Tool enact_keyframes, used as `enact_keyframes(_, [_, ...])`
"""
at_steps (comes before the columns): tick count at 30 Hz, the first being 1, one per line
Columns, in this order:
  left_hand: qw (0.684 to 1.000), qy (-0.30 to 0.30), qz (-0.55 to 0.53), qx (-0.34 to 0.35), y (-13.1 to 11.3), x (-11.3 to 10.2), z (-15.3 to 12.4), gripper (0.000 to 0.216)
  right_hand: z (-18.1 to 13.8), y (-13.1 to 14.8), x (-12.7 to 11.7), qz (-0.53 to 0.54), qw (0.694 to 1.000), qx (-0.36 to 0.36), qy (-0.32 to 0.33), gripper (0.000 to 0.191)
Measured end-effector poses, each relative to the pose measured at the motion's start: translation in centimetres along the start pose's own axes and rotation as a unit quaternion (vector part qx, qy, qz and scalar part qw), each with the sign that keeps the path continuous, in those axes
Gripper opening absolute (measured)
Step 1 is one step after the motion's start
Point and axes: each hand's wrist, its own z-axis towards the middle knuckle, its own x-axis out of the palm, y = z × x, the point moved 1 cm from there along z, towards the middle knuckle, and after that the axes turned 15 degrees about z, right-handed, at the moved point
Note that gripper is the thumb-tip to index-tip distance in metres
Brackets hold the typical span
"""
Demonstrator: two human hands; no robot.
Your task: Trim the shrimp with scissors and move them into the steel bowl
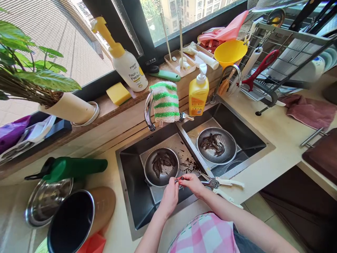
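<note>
My left hand (170, 195) and my right hand (193, 183) meet over the front of the left sink basin (137, 207), fingertips pinched together. Between them is a small dark, wet-looking piece (181, 178), mostly hidden by the fingers; its kind is unclear. Just beyond my left hand sits a round mesh strainer (147, 179) holding dark, limp strips (163, 162). A second strainer (230, 154) with similar dark strips (212, 144) rests in the right basin. White-handled kitchen shears (229, 182) lie across the sink's front rim, beside my right hand. Dark scraps (188, 165) litter the left basin's floor.
A faucet (147, 112) draped with a green-striped cloth (165, 102) rises behind the basins, near a yellow soap bottle (198, 95). Left on the counter are a green bottle (76, 168) and a tall pot (102, 203). A dish rack (279, 66) stands at right.
</note>
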Motion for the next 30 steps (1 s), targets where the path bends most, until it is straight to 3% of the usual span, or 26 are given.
enact_keyframes(14, [0.996,0.018,-0.080,-0.035,1.0,0.6,0.7,0.023,0.3,0.7,0.7,-0.004,0.999,-0.033,0.004,0.024])
enact_keyframes(21, [0.993,0.019,-0.100,-0.062,0.7,1.1,0.8,0.025,0.5,0.4,0.8,-0.103,0.989,-0.108,-0.014,0.018])
enact_keyframes(27, [0.999,-0.020,-0.018,-0.020,0.5,0.5,0.4,0.022,0.7,0.6,0.7,-0.211,0.968,-0.132,-0.018,0.019])
enact_keyframes(30, [1.000,-0.009,0.028,-0.008,0.5,0.0,0.3,0.020,0.6,1.0,0.6,-0.298,0.942,-0.153,-0.001,0.018])
